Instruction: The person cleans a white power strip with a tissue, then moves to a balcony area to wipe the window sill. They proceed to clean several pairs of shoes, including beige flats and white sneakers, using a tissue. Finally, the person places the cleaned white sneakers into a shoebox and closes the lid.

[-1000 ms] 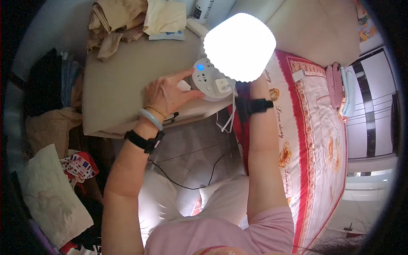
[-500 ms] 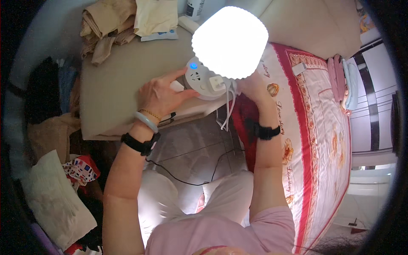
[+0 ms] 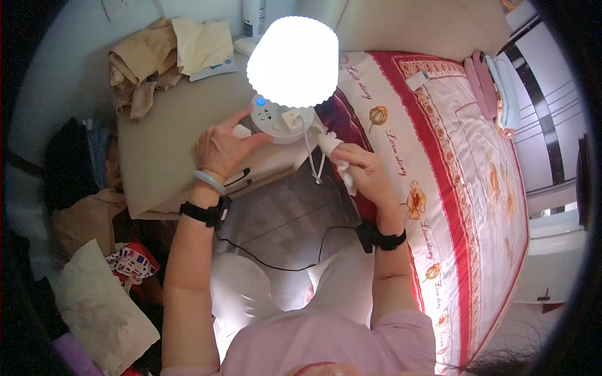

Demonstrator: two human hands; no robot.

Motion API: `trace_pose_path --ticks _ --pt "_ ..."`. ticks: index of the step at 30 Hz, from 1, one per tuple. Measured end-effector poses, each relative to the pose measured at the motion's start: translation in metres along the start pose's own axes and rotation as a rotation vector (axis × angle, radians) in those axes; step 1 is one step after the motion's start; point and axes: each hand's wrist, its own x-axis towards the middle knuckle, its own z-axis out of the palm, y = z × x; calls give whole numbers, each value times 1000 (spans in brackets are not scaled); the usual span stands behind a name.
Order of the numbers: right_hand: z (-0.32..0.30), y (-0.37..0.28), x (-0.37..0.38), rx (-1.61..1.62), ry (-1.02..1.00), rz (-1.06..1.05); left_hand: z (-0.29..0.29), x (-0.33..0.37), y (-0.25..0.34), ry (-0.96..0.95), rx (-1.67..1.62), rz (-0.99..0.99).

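Note:
A lit lamp with a glowing white shade (image 3: 293, 59) stands on a round white base (image 3: 276, 119) that has a blue light and sockets, at the near edge of a beige bedside table (image 3: 169, 156). My left hand (image 3: 221, 147) rests on the table with its fingers against the left side of the base. My right hand (image 3: 364, 169) is closed on a crumpled white cloth (image 3: 332, 150), held just right of the base and touching its lower right edge. A white cable (image 3: 308, 150) hangs down from a plug on the base.
Folded tan clothes (image 3: 169, 56) lie at the table's far corner. A bed with a red and white flowered cover (image 3: 451, 163) runs along the right. A black cable (image 3: 276, 263) crosses the floor below. Bags and cloth piles (image 3: 100, 301) sit at the left.
My right hand has dropped from behind the lamp shade down to the lower right of the base, and the white cloth now shows in it. My left hand stays on the base.

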Motion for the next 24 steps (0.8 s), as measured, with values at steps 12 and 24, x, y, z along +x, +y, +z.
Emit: trace_pose_path --ticks 12,24 --pt "12 -13 -43 1316 297 350 9 -3 -31 172 -392 48" --pt "93 -38 -43 1115 24 372 -19 -94 46 -533 -1131 69"
